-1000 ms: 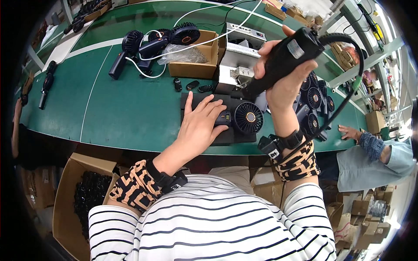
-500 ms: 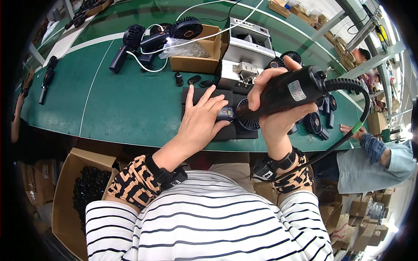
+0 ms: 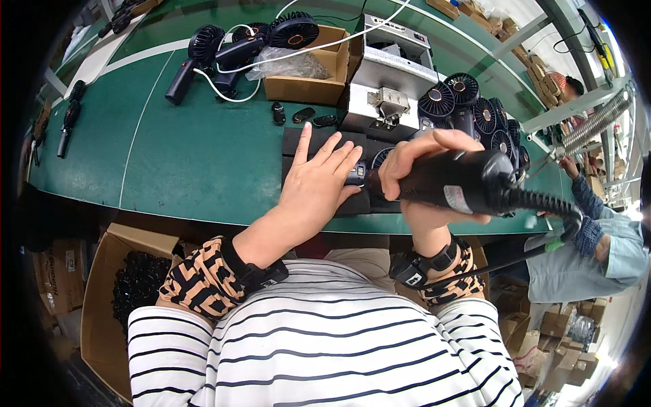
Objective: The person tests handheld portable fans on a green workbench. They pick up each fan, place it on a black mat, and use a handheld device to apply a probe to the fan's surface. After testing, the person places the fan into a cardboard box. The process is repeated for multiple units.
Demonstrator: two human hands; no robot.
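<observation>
I have my right hand [image 3: 424, 180] wrapped, fingers clamped, round the black corded power screwdriver [image 3: 461, 183], its tip down at the small black handheld fan [image 3: 369, 173] lying on the dark foam pad [image 3: 298, 146]. My left hand [image 3: 315, 183] lies flat, fingers spread, just left of the fan. I'd press firmly and keep the driver square, so the bit can't skid.

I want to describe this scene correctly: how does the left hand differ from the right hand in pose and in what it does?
The left hand lies flat, fingers spread, pressing on the black pad; the right hand is curled shut around the black power screwdriver. The left hand holds nothing; the right grips the tool, tip toward the small fan. Both wrists wear black straps.
</observation>
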